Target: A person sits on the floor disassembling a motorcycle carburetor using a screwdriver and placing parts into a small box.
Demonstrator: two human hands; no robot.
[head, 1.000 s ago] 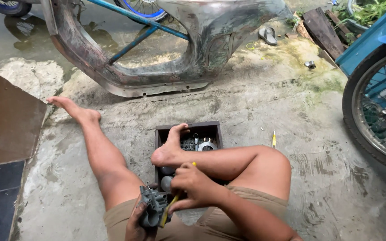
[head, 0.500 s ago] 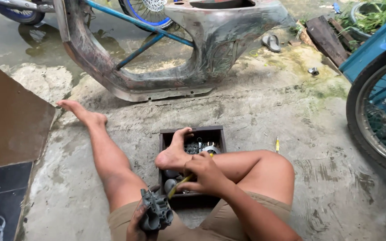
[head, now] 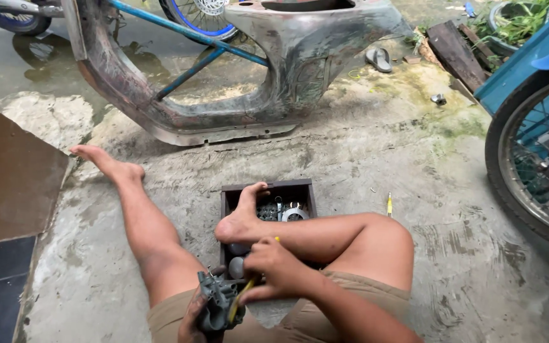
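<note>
I sit on a concrete floor with my legs out. My left hand (head: 193, 314) grips a grey metal carburetor (head: 218, 305) low in the view, over my lap. My right hand (head: 276, 268) holds a yellow-handled screwdriver (head: 244, 292) whose tip rests against the carburetor. Just beyond my hands stands a dark wooden box (head: 268, 190) with several small metal parts inside; my right foot (head: 243, 219) rests on its near left corner.
A stripped motorcycle frame (head: 236, 82) lies ahead on the wet floor. A spoked wheel with blue bodywork (head: 535, 159) stands at the right. A second yellow screwdriver (head: 389, 204) lies right of the box. A brown panel (head: 7, 171) is at the left.
The view has tilted down slightly. My right hand has shifted the screwdriver a little lower against the carburetor; my left hand still grips the part.
</note>
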